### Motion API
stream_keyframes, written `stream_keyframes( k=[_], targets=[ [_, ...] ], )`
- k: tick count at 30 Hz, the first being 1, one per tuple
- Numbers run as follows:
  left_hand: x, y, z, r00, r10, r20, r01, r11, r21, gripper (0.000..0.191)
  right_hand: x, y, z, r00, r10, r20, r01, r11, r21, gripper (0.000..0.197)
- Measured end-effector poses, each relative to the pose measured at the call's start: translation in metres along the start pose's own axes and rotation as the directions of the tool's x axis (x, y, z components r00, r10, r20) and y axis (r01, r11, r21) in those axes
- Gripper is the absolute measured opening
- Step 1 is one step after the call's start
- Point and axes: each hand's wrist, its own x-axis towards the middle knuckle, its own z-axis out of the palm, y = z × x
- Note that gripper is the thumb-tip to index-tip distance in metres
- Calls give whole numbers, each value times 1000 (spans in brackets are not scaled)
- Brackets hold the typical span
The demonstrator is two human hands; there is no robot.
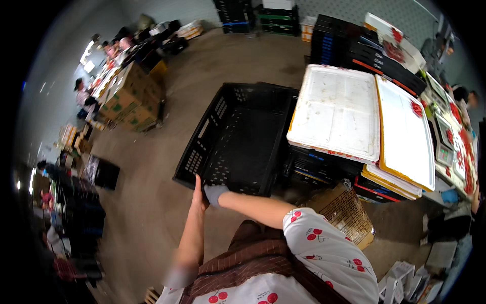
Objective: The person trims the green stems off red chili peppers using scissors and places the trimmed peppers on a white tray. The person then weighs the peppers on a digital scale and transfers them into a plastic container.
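My left hand is bare, fingers pointing away from me, at the near end of a large black plastic crate. Close against it is my right hand, in a grey glove, with its fingers partly hidden. Both hands overlap the crate's near rim in this view, and whether either one grips it cannot be made out. The crate has slotted side walls, a handle opening in its left wall and a perforated floor that shows. Its right side lies close to a stack topped by a white foam box lid.
Another white foam lid bears a few red pieces. Below lies a brown cardboard box. Large cartons stand at left on the concrete floor. Black crates are stacked behind. People work at tables on both sides.
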Motion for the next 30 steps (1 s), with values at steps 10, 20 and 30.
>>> stream_keyframes(
  k=[10, 20, 30],
  targets=[
    [197, 6, 39, 979, -204, -30, 206, 961, 183, 25, 53, 109, -71, 903, 396, -169, -388, 918, 81, 40],
    [155, -10, 79, 801, -520, 296, 209, 707, 676, 60, -162, 116, 33, 401, 730, -553, -539, 676, 502, 26],
    [155, -267, 176, 669, -602, 436, -498, 73, 864, 51, -464, 183, 273, -628, 773, 90, -236, -299, 925, 68]
  ],
)
